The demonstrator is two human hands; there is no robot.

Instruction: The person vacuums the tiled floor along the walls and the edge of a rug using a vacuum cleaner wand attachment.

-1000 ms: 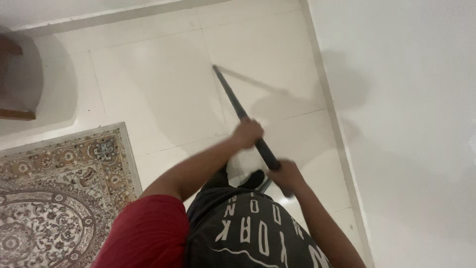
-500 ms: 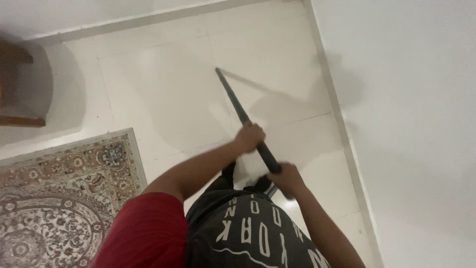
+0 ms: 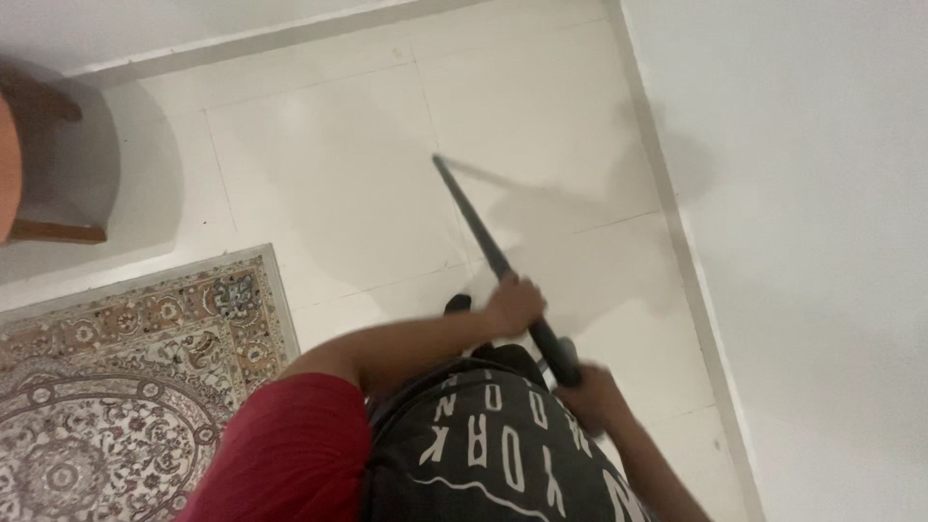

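Observation:
A long dark pole (image 3: 474, 217), the handle of a cleaning tool, slants across the white tiled floor (image 3: 329, 174). My left hand (image 3: 514, 305) grips it around the middle. Lower down, close to my body, my right hand (image 3: 590, 394) grips the thicker black end. The pole's working end is hidden behind my dark printed shirt and red sleeve. One dark shoe tip (image 3: 456, 304) shows below my left wrist.
A patterned rug (image 3: 126, 387) with a pale border covers the floor at the lower left. A white wall (image 3: 812, 242) runs along the right, another along the top. A brown wooden furniture piece (image 3: 39, 164) stands at the far left.
Both hands and the pole have shifted down and to the right, closer to my body. The view has drifted a little, so the rug and the furniture appear further right.

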